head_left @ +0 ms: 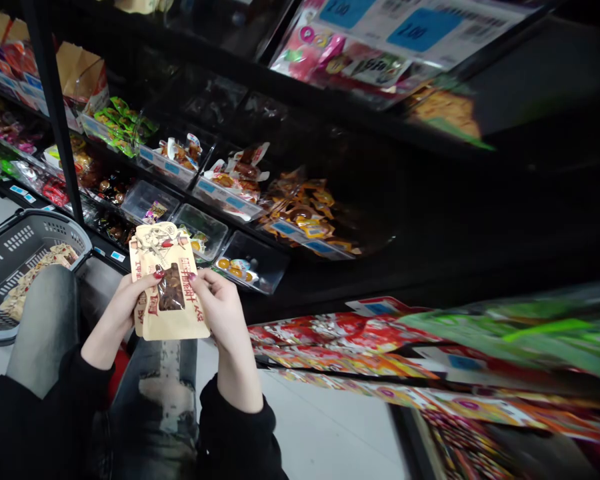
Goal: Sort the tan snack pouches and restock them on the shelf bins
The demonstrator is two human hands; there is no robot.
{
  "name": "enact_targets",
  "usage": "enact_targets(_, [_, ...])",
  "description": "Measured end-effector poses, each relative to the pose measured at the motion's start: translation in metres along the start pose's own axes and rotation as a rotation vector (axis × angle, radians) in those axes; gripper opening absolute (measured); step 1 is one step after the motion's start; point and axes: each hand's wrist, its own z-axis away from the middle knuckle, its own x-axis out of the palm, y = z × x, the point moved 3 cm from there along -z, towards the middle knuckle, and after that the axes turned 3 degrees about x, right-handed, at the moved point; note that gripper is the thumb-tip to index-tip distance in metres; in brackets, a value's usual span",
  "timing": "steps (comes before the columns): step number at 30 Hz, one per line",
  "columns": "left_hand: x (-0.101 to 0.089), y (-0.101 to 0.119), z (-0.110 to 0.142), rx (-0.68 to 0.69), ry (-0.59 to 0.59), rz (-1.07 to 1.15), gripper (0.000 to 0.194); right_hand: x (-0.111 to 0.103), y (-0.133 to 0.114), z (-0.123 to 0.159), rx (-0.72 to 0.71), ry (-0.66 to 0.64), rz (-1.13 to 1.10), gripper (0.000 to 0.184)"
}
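Both my hands grip cream-coloured snack packets with red lettering, held above my knees. At least two packets overlap; the front one has a clear window with dark brown pieces behind it. My left hand pinches their left side, its thumb lying beside the window. On the other side, my right hand is closed around the right edge with its thumb on the front. The fingers behind the packets are hidden. To my left, a grey basket stands on the floor with similar cream packets in it.
Black shelves with clear bins of wrapped snacks run across in front. A black upright post rises at the left. On the right, hanging red and green packets are near my right arm. Pale floor tiles show below.
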Motion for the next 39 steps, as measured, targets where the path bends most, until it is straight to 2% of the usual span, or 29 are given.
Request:
enact_targets(5, [0.000,0.005,0.003,0.109,-0.091,-0.018,0.044,0.006,-0.005,0.013,0.006,-0.111,-0.130,0.020])
enact_targets(9, [0.001,0.005,0.004,0.182,-0.127,0.027,0.058,0.004,-0.004,0.018,-0.053,-0.006,-0.194,0.019])
enact_targets(12, [0.003,0.007,0.004,0.158,-0.100,0.037,0.051,-0.015,-0.001,0.018,-0.101,0.180,-0.267,0.023])
enact_targets(14, [0.003,0.010,0.005,0.130,-0.073,0.059,0.047,-0.036,0.002,0.017,-0.134,0.365,-0.304,0.026])
enact_targets(17, [-0.001,0.014,0.006,0.104,-0.012,0.110,0.046,-0.066,0.006,0.017,-0.207,0.712,-0.279,0.026])
enact_targets(19, [-0.005,0.014,0.005,0.097,0.036,0.140,0.046,-0.074,0.008,0.018,-0.224,0.831,-0.206,0.024])
enact_targets(21, [-0.006,0.012,0.005,0.094,0.054,0.164,0.046,-0.069,0.009,0.017,-0.203,0.776,-0.119,0.022])
enact_targets(26, [0.001,0.008,0.008,0.060,-0.001,0.176,0.043,-0.029,0.003,0.020,-0.160,0.415,-0.056,0.020])
enact_targets(29, [0.004,0.008,0.010,0.054,-0.011,0.173,0.042,-0.013,-0.001,0.021,-0.181,0.344,-0.020,0.018])
enact_targets(33, [0.003,0.007,0.012,0.003,0.012,0.162,0.044,-0.005,0.002,0.016,-0.192,0.272,0.031,0.017])
enact_targets(35, [0.003,0.007,0.013,0.001,0.010,0.159,0.044,-0.007,0.005,0.014,-0.209,0.276,0.082,0.018])
enact_targets(39, [0.007,0.006,0.011,0.086,-0.043,0.142,0.038,-0.017,-0.006,0.026,-0.403,0.485,0.157,0.021])
